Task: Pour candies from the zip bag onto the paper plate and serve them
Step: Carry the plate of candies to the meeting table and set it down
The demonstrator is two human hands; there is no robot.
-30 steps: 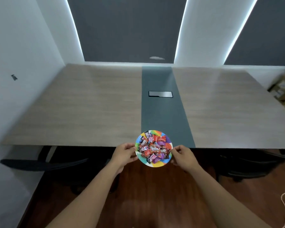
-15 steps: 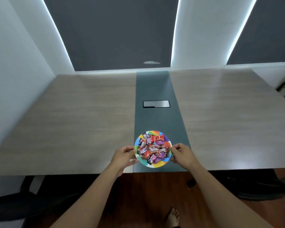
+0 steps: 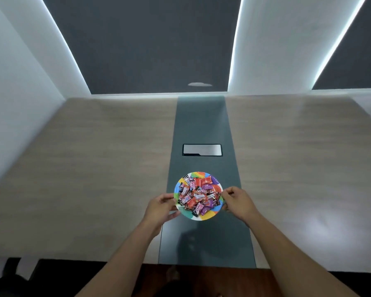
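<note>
Head view, one frame. Plate [image 3: 209, 215] sits low centre of the frame, over the dark strip [image 3: 201, 125] that runs up the middle of the table [image 3: 94, 168]. Candies [image 3: 198, 195] heaped on it, wrappers red, purple, pink; none seen loose on the table.

Left hand [image 3: 160, 207]: at the plate's left rim, fingers curled and pinching the edge, thumb on top. Right hand [image 3: 238, 201]: at the right rim, thumb and forefinger closed on the edge, remaining fingers tucked under; exact contact below the rim hidden.

A shadow shows on the strip below the plate, lower in the frame. Judged: plate is held above the surface, not resting. Cannot be certain.

Zip bag: not in view.

Progress, judged from layout: pouring done, plate is loaded. Serving under way, plate carried two-handed over the table. Left: set it down, release both rims.

Silver inset panel [image 3: 202, 150] lies just above the plate in frame, apart from it.

Risk: paper rim may flex under load; keep level.
</note>
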